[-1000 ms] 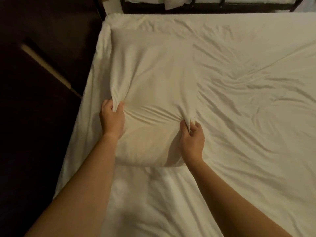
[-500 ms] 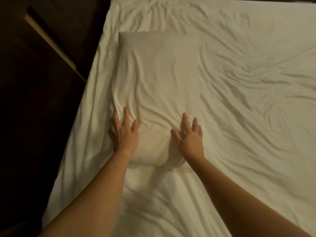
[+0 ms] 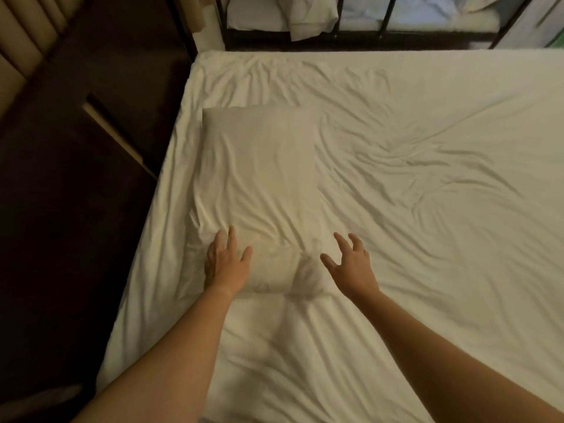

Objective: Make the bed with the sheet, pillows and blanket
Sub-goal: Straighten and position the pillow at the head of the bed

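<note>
While the pillow [image 3: 259, 166] lies on the wrinkled sheet [image 3: 427, 209] close to the bed's left edge, the left hand [image 3: 225, 264] rests flat on its near corner; the right hand [image 3: 351, 267], fingers spread, holds nothing just beside it, bare sheet stretching rightward.

Both bare arms outstretched, left hand [image 3: 227, 265] flat with fingers splayed, right hand [image 3: 352, 265] spread, fingers slightly curled.

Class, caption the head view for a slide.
Left hand rests on the pillow; right hand open beside it.
</note>
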The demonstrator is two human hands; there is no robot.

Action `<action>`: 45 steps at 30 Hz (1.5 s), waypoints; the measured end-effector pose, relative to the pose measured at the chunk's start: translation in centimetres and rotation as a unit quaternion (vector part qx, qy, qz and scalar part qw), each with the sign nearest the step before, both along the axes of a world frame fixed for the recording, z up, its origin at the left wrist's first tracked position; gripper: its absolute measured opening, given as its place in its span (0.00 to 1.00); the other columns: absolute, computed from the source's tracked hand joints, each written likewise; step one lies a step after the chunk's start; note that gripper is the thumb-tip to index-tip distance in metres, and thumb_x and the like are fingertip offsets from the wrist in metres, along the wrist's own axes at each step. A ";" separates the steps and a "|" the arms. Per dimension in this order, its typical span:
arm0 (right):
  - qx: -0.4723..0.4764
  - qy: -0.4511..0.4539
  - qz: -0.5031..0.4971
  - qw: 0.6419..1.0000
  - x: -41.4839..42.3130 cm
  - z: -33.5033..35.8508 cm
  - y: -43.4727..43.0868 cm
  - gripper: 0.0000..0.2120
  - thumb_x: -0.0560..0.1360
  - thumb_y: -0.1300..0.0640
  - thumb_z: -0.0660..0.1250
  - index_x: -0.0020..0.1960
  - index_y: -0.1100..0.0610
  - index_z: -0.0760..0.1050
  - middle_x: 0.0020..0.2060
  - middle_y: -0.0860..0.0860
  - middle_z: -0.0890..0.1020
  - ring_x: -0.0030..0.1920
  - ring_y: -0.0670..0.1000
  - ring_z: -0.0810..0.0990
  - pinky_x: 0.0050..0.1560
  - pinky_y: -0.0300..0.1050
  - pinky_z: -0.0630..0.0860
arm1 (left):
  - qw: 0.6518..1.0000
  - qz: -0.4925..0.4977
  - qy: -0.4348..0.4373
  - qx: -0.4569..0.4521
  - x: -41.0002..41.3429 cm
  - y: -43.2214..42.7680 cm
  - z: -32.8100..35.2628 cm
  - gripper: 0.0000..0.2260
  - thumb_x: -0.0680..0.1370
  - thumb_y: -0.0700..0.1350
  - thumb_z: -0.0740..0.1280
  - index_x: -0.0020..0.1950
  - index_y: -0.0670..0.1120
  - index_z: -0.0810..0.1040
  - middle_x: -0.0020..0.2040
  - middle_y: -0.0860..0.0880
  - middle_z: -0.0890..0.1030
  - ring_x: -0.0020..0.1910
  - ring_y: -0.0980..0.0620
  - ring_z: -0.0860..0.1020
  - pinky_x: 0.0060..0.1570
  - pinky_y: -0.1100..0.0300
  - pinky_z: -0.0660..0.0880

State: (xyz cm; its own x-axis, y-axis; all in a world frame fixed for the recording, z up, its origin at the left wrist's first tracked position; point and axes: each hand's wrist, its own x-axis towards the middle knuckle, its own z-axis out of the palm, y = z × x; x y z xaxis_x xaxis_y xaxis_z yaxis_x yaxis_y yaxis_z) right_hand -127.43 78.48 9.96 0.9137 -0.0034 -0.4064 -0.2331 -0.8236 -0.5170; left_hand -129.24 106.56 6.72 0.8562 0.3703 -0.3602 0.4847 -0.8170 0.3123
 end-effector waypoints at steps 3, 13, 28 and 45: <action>-0.006 -0.010 -0.017 1.000 -2.0 3.1 -5.4 0.34 0.80 0.38 0.64 0.81 0.46 0.57 0.80 0.54 0.57 0.78 0.60 0.59 0.72 0.60 0.67 | 1.000 -0.021 0.006 -0.016 -0.7 -4.9 3.7 0.33 0.84 0.61 0.59 0.85 0.51 0.54 0.84 0.44 0.54 0.82 0.41 0.56 0.80 0.47 0.55; -0.035 -0.025 -0.077 0.996 -11.2 9.7 -26.5 0.36 0.80 0.36 0.61 0.82 0.45 0.53 0.82 0.53 0.56 0.80 0.58 0.54 0.75 0.59 0.62 | 0.986 -0.166 0.006 -0.020 -4.8 -27.4 13.0 0.32 0.85 0.63 0.55 0.86 0.53 0.50 0.85 0.48 0.49 0.83 0.43 0.48 0.81 0.45 0.52; -0.050 0.002 -0.195 0.979 -20.7 12.2 -58.2 0.37 0.80 0.33 0.59 0.83 0.46 0.52 0.81 0.53 0.57 0.81 0.58 0.53 0.77 0.59 0.61 | 0.952 -0.299 0.033 -0.049 -8.9 -60.3 14.5 0.31 0.85 0.63 0.54 0.85 0.53 0.52 0.86 0.48 0.49 0.84 0.44 0.47 0.81 0.45 0.50; -0.069 0.043 -0.363 0.928 -17.8 8.0 -88.1 0.36 0.80 0.35 0.60 0.83 0.46 0.53 0.81 0.52 0.57 0.81 0.56 0.53 0.76 0.56 0.61 | 0.893 -0.444 0.063 -0.042 5.0 -93.8 9.4 0.30 0.86 0.61 0.53 0.85 0.52 0.53 0.85 0.46 0.50 0.84 0.41 0.49 0.81 0.43 0.54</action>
